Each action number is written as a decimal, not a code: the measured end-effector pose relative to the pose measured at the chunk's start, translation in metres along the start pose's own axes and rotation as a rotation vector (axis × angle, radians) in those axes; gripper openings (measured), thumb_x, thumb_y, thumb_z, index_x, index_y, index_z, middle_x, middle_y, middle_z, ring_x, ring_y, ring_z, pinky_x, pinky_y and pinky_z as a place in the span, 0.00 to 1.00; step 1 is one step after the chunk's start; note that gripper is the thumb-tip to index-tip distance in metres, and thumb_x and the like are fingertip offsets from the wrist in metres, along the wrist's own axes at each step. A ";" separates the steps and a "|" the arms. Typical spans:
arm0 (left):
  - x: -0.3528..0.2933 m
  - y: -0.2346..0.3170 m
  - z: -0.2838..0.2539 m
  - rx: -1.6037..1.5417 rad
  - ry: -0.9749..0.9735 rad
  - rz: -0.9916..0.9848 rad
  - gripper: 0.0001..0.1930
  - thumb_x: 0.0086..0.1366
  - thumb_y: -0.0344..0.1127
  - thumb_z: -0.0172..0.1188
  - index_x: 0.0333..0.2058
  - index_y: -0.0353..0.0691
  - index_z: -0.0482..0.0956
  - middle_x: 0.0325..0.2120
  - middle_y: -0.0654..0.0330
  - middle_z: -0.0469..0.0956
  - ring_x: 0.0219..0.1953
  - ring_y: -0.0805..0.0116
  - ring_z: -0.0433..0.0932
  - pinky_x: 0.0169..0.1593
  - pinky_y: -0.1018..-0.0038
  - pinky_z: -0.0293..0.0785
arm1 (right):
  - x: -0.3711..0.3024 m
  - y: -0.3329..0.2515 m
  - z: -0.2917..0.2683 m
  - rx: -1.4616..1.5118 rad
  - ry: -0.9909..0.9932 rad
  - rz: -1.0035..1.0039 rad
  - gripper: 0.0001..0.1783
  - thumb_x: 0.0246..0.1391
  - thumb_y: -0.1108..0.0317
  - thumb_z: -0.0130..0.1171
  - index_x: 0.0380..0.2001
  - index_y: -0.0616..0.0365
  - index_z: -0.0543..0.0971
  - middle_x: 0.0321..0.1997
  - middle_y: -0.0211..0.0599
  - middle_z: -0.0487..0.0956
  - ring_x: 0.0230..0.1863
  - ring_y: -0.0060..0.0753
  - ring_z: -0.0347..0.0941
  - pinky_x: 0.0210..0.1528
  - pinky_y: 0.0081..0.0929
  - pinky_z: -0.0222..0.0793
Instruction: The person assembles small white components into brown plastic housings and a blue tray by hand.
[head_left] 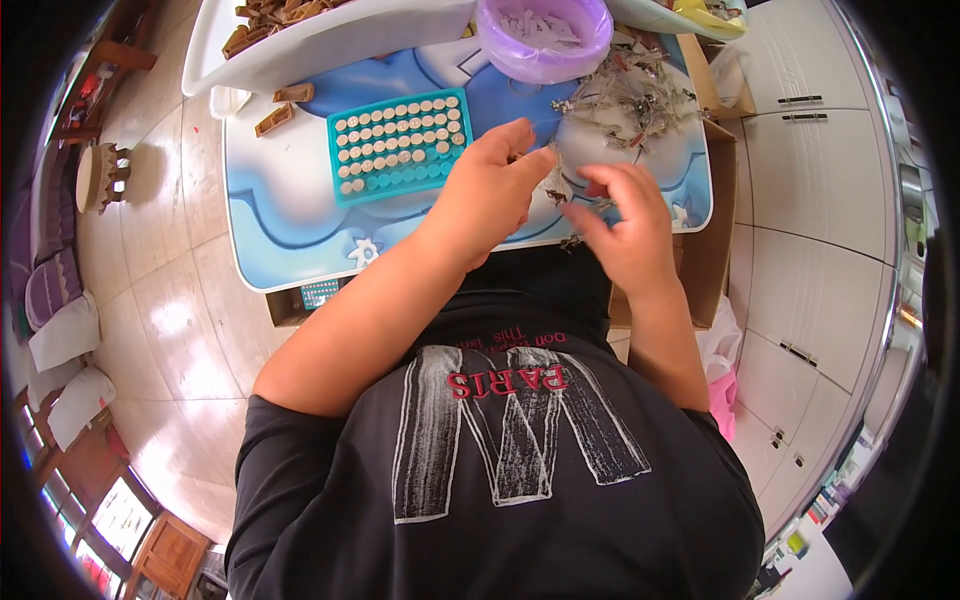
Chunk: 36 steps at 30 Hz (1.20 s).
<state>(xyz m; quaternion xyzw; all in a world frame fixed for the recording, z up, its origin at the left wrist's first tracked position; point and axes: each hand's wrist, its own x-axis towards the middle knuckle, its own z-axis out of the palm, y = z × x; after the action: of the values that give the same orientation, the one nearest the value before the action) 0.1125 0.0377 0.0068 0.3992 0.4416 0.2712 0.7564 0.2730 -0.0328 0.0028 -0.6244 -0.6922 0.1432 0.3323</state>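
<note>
Two hands are in play over our blue-and-white bench (300,235), both right of the teal tray (400,190)! Our left hand (488,185), just beside the tray's right edge, has its grip pinched on a small, pale, straggly piece (556,184); that piece hangs right of the tray. Our right hand (630,215), farther right, shows thumb and fingers parted and curved toward the piece; whether they touch it, we can't tell. Rows of round whitish discs (390,128) fill most of the tray, with bare teal cups (409,174) toward its near right part. Beyond the tray to the right, we've got a heap of tangled scraps (640,100) and a purple-lined bowl (545,66). Two brown pieces (293,93) lie by the tray's far left corner; a white bin (365,38) stands past its far side.
</note>
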 end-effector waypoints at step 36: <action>-0.078 0.005 -0.081 0.921 -0.325 0.158 0.09 0.54 0.28 0.61 0.35 0.34 0.77 0.27 0.62 0.78 0.30 0.77 0.74 0.35 0.78 0.70 | 0.020 -0.050 0.031 0.950 -0.499 0.142 0.09 0.46 0.77 0.63 0.35 0.60 0.81 0.34 0.30 0.74 0.36 0.21 0.69 0.40 0.18 0.66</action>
<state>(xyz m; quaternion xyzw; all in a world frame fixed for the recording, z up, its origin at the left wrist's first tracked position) 0.0043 0.0108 0.0223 0.7615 0.3603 0.0384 0.5375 0.2145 -0.0155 0.0158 -0.3976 -0.5653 0.6066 0.3929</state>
